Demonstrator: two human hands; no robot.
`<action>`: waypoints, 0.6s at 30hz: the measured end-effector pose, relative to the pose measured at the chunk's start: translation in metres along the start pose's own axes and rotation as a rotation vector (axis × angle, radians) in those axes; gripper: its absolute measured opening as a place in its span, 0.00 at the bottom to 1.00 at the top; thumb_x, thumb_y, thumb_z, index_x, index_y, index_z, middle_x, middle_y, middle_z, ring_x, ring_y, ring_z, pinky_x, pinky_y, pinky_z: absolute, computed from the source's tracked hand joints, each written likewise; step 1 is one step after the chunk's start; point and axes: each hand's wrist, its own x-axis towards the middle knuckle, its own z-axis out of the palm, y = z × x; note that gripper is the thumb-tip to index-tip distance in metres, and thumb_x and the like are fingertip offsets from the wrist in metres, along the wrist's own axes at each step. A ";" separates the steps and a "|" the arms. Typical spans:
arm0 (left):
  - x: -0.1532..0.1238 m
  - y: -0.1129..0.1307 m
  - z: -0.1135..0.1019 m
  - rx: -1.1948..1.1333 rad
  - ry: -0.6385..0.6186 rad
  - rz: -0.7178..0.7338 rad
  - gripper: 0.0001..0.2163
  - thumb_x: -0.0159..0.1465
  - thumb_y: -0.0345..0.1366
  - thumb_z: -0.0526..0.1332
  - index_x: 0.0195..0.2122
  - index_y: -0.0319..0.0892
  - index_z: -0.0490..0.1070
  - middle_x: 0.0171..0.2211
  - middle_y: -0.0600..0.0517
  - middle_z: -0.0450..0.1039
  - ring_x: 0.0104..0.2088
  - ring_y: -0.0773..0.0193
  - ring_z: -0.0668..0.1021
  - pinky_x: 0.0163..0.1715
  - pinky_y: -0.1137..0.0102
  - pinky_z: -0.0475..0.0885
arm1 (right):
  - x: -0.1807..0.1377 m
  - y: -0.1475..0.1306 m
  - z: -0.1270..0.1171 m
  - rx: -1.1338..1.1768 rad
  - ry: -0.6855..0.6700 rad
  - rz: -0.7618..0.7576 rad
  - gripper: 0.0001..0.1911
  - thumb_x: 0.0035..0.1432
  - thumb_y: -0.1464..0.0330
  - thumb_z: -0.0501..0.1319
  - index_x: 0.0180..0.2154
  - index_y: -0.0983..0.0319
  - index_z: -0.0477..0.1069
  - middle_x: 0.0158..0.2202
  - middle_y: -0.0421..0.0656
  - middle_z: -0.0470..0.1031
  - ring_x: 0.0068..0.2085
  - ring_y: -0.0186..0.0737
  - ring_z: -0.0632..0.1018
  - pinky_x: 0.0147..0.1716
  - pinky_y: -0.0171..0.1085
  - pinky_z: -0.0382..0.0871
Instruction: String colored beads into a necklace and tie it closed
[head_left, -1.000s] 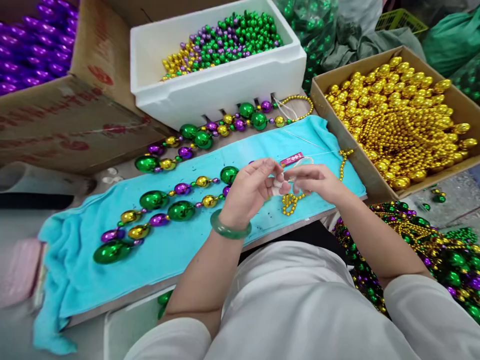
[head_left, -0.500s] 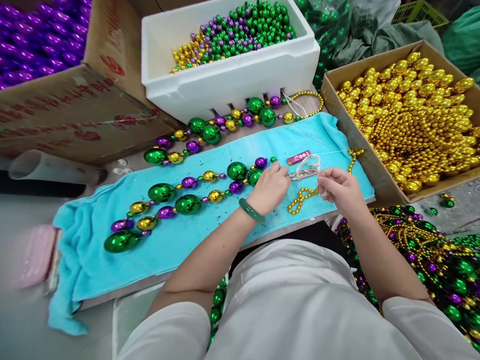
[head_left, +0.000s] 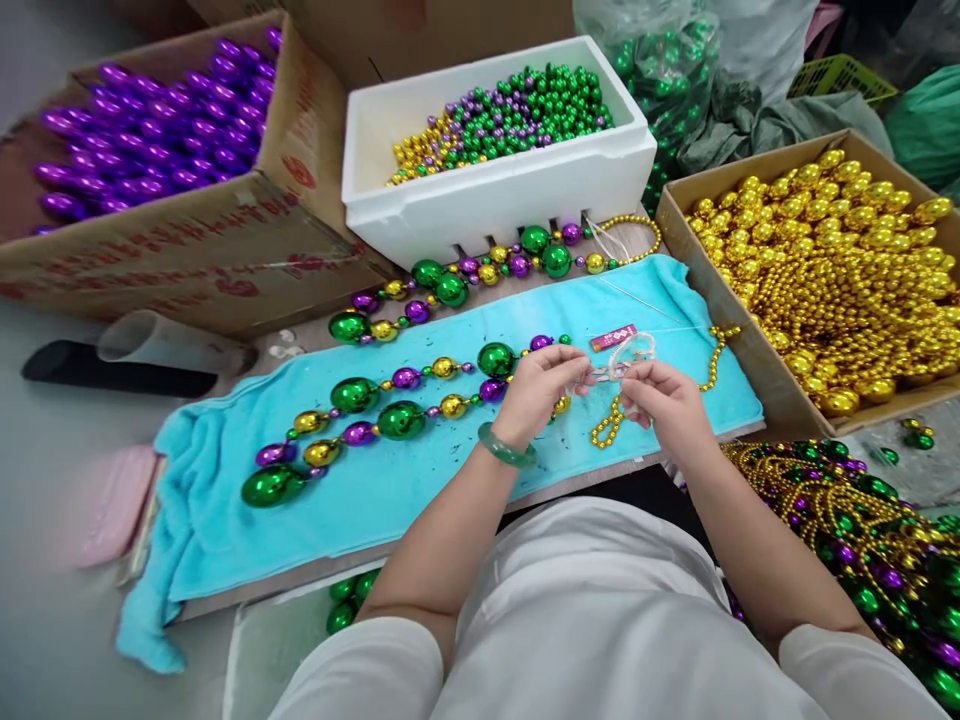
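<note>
Over the right part of the turquoise towel [head_left: 465, 470], my left hand [head_left: 541, 392] is closed in a pinch, a green bangle on its wrist. My right hand [head_left: 664, 402] pinches close beside it; what either holds is too small to make out. A white looped handle [head_left: 634, 348] and some metal show just behind and between the fingers. A bead strand [head_left: 401, 420] of green, purple and gold beads runs across the towel to my left hand, which hides its end. Small gold beads [head_left: 606, 430] lie below my hands. A dark pink packet [head_left: 613, 338] lies behind them.
Another bead strand [head_left: 451, 290] lies along the towel's back edge. Behind it stands a white foam box [head_left: 510, 190] of small beads. Cardboard boxes hold purple beads [head_left: 172, 130] at left and gold beads [head_left: 817, 270] at right. Finished-looking strands [head_left: 847, 530] heap at lower right.
My left hand has lifted from the strand's end and come nearer my right hand, its fingers now pinched. The view has shifted, so things appear lower and further right.
</note>
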 end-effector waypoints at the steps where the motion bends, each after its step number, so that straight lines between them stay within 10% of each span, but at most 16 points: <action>1: -0.005 0.003 -0.001 -0.152 0.003 -0.047 0.11 0.52 0.38 0.67 0.32 0.37 0.71 0.27 0.52 0.73 0.28 0.66 0.76 0.29 0.70 0.70 | -0.001 -0.001 0.006 -0.006 -0.033 0.007 0.09 0.47 0.64 0.65 0.26 0.62 0.68 0.18 0.36 0.69 0.18 0.28 0.66 0.15 0.29 0.56; 18: -0.034 0.000 -0.027 -0.434 0.089 -0.117 0.12 0.46 0.36 0.72 0.28 0.36 0.76 0.29 0.50 0.75 0.27 0.69 0.75 0.22 0.75 0.67 | 0.000 0.006 0.056 -0.124 -0.145 0.105 0.09 0.42 0.64 0.64 0.24 0.62 0.68 0.17 0.35 0.68 0.19 0.28 0.65 0.17 0.29 0.58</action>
